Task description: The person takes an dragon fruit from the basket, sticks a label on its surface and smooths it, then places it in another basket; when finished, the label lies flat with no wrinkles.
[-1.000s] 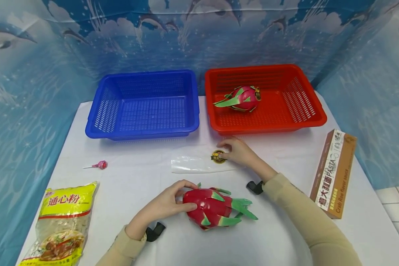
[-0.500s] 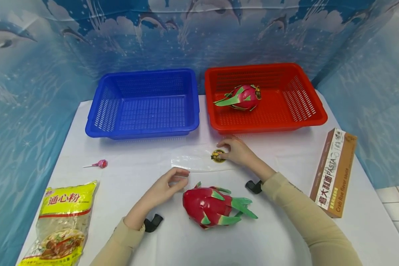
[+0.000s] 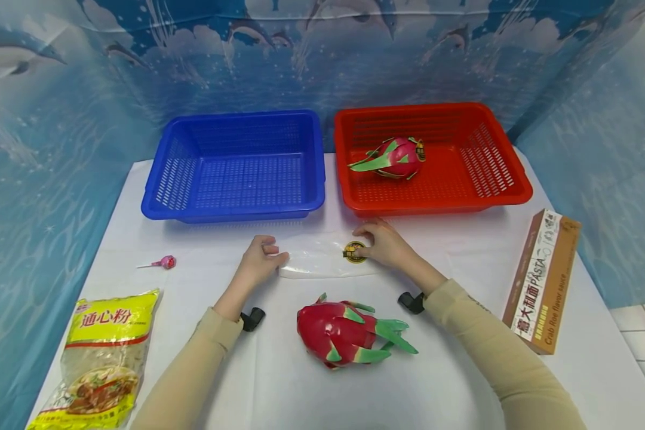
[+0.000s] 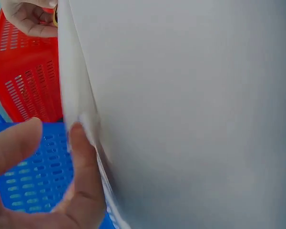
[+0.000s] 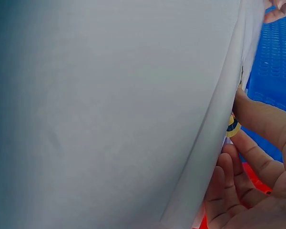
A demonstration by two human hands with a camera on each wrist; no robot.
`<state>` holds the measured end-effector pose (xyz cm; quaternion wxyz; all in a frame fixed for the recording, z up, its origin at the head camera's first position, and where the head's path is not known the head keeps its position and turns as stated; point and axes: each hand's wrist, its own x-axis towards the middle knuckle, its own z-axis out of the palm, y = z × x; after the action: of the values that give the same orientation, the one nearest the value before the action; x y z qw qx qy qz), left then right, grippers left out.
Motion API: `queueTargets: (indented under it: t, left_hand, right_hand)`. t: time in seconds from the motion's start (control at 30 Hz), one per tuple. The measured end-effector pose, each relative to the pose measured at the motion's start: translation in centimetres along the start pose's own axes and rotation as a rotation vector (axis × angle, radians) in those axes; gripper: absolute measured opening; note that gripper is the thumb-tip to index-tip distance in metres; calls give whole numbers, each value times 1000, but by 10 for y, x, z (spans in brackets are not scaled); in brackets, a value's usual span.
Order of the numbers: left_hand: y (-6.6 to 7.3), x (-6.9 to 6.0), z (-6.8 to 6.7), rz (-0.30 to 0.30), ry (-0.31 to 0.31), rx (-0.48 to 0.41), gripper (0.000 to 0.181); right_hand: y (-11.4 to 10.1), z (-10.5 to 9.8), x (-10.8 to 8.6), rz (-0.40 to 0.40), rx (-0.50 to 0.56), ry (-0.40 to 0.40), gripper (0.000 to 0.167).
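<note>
1. While the left hand (image 3: 259, 260) and the right hand (image 3: 385, 243), two in all, are apart, one clear plastic strip (image 3: 314, 263) lies between them on the counter (image 3: 279, 394).
2. Left: digits spread, one tip touching the strip's end.
3. Right: fingers curled, thumb at the strip's one round label (image 3: 352, 251); whether they pinch, I cannot tell.
4. Two baskets: one blue basket (image 3: 236, 214), one red basket (image 3: 435, 210).
5. Two dragon fruits: one large dragon fruit (image 3: 333, 334) nearer the person, one small dragon fruit (image 3: 402, 156) inside the red.
6. One lollipop (image 3: 168, 262), one noodle bag (image 3: 104, 358), one pasta box (image 3: 543, 280).
</note>
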<state>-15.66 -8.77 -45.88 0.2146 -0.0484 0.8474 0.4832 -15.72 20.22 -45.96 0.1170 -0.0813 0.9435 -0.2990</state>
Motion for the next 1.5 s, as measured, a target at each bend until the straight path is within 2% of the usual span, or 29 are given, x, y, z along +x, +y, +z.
queueTargets:
  t: [0.13,0.2,0.4,0.53,0.73,0.97,1.23,1.4,1.5]
  left_hand:
    - [4,2,2,-27,6,11,62]
    - [6,3,3,-21,14,27,59]
    - [6,1,5,30,39,128,43]
    - [5,-2,7,77,62,137,33]
    - [5,-3,8,112,83,87,21]
    - [3,-4,8,129,40,-4,24]
    - [1,-6,7,175,29,-17,13]
    - [-1,-5,8,172,19,-29,13]
    - [0,-5,8,160,16,-16,23]
  right_hand:
    - [0,1,1,5,-4,-3,39]
    - [0,1,1,7,-7,-3,39]
    - [1,1,1,7,-11,-2,38]
    - [1,1,1,-2,-8,0,34]
    - [0,1,-1,-12,12,15,34]
    - [0,0,-5,-18,42,56,35]
    - [-2,1,-5,15,8,116,50]
    - [-2,0,-6,-3,-1,126,46]
    - [-2,-1,-6,11,15,95,39]
